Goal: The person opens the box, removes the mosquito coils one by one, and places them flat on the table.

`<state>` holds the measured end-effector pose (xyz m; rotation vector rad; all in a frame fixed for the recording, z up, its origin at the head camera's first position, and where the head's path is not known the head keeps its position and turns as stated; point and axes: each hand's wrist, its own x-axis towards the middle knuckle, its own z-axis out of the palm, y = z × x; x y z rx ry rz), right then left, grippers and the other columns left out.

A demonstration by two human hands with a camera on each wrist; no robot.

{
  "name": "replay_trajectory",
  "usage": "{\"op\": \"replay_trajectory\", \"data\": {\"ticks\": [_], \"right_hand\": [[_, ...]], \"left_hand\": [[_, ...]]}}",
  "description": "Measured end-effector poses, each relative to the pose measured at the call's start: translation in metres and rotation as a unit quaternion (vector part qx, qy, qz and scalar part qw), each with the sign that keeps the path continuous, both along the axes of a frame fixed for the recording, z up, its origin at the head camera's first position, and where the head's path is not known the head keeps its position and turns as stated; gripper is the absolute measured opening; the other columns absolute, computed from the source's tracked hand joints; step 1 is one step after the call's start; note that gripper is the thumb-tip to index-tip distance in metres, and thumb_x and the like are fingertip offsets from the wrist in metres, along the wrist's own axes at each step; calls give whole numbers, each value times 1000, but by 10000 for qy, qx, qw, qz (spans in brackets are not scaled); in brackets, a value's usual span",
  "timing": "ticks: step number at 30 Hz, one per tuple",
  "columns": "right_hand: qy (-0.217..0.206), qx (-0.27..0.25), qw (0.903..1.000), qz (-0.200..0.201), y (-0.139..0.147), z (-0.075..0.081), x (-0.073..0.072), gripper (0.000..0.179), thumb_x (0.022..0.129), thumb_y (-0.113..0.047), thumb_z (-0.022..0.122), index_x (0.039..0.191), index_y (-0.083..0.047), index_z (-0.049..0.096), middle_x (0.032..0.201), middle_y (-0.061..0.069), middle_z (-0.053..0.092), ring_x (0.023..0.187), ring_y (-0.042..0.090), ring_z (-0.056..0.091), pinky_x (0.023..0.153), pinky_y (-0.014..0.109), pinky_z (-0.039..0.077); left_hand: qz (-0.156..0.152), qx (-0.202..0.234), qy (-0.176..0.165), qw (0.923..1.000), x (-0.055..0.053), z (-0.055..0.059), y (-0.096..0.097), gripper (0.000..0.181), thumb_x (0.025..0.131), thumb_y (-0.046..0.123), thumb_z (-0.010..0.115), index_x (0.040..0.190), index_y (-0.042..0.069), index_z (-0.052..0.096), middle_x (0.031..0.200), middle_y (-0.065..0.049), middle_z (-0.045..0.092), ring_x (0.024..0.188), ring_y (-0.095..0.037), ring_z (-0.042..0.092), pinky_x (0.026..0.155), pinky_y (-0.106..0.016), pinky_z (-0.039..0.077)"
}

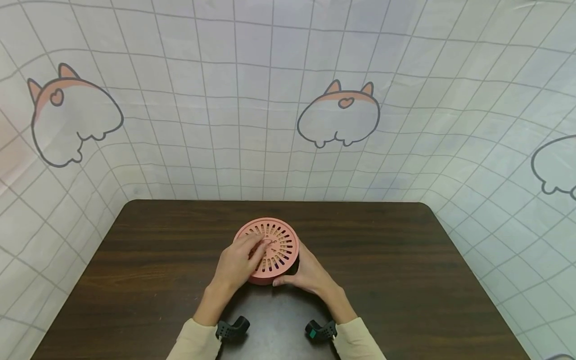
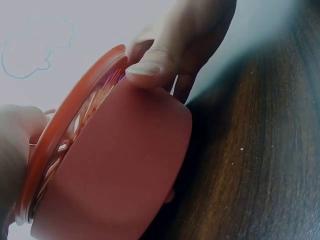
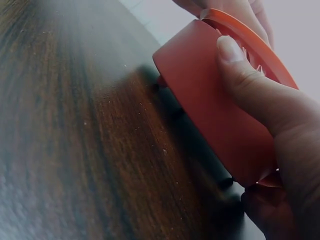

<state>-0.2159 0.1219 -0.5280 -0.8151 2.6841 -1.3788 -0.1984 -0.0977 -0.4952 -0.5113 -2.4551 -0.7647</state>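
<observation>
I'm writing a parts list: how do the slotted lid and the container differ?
The lid is thin and slotted; the container is deeper and plain-sided. The left hand holds the lid, while the right hand grips the container. Both are reddish and rounded.

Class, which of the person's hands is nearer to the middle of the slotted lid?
Left. The left hand lies over the slotted lid, fingertips at its middle; the right hand grips the pink base at its right side, farther out.
</observation>
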Motion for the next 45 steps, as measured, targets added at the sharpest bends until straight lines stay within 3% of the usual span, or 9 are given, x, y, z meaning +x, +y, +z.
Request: {"op": "replay_trajectory", "data": {"ticks": [13, 25, 34, 36, 42, 45], "right_hand": [[-184, 83, 9997, -102, -2, -1, 0, 126, 63, -52, 91, 161, -30, 15, 163, -8, 30, 149, 16, 34, 118, 47, 34], [-323, 138, 9992, -207, -2, -1, 1, 129, 61, -51, 93, 161, -32, 14, 162, -12, 30, 148, 11, 35, 118, 45, 34], [-400, 194, 9985, -316, 0, -2, 2, 131, 61, -58, 90, 161, -38, 8, 164, -8, 27, 150, 17, 33, 117, 50, 34], [-424, 244, 9981, -366, 0, -1, 2, 132, 60, -58, 90, 161, -34, 9, 165, -5, 28, 150, 18, 33, 118, 49, 34], [-460, 451, 9965, -533, 2, 1, 4, 132, 63, -53, 91, 161, -5, 18, 163, 14, 29, 149, 32, 35, 116, 52, 35], [-527, 481, 9958, -574, 1, 2, 5, 131, 63, -52, 91, 160, -2, 18, 163, 18, 28, 148, 36, 34, 116, 55, 34]], "left_hand": [[162, -6, 192, 9997, 0, -1, 0, 24, 93, 17, 70, 114, 6, 76, 112, -12, 75, 109, -28, 71, 92, -46, 55], [174, 243, 53, 9995, 2, 1, 0, 19, 94, 14, 69, 110, 9, 77, 109, -8, 76, 107, -25, 72, 92, -44, 56], [147, 460, 214, 9986, 1, 2, -3, 17, 93, 13, 70, 108, 7, 77, 105, -9, 77, 103, -25, 73, 89, -43, 57], [131, 501, 301, 9982, 0, 3, -5, 17, 93, 12, 70, 108, 7, 77, 105, -9, 77, 102, -25, 73, 88, -43, 57], [235, 579, 373, 9973, -1, 7, -11, 16, 92, 11, 71, 106, 6, 77, 104, -10, 77, 100, -26, 74, 86, -44, 58], [366, 607, 371, 9968, -2, 8, -17, 17, 91, 12, 72, 106, 6, 77, 103, -11, 77, 99, -27, 74, 86, -45, 58]]}}
